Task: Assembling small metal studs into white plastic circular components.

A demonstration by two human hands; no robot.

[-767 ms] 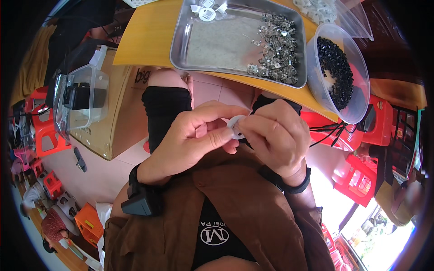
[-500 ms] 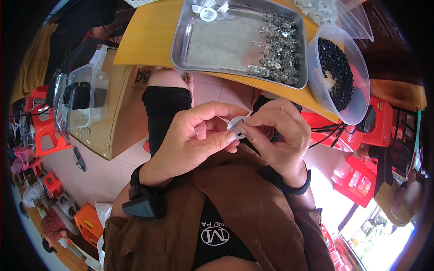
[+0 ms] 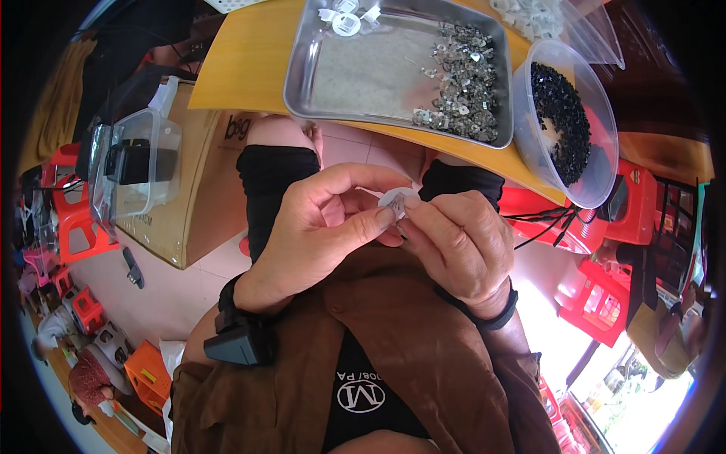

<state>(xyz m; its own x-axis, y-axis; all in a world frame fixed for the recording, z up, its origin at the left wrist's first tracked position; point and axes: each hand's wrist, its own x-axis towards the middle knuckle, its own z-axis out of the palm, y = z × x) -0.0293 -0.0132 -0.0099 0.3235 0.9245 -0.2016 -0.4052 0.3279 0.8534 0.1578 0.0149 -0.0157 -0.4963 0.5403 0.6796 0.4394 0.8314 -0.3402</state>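
Note:
Over my lap, my left hand (image 3: 321, 227) is closed, pinching a small white round plastic part (image 3: 392, 199) between thumb and fingertips. My right hand (image 3: 465, 242) is closed too, its thumb and fingertips pressed on the right edge of the same part. Whether a smaller piece sits under the right fingertips is hidden. Beyond the hands, a metal tray (image 3: 363, 76) holds a heap of small clear and metallic pieces (image 3: 465, 94) on its right side. Several similar white round parts (image 3: 346, 25) lie in its far left corner.
The tray stands on a yellow tabletop (image 3: 242, 64). Right of it is a clear plastic tub (image 3: 603, 144) of small black pieces (image 3: 563, 121), with a bag of whitish parts (image 3: 529, 19) behind. A cardboard box (image 3: 204, 166) bearing a clear container (image 3: 162, 174) is at left. Red stools (image 3: 597, 303) stand around.
My right hand has turned so its back shows more, and its fingers lie lower along the white part. The part is tilted differently, showing more of its face.

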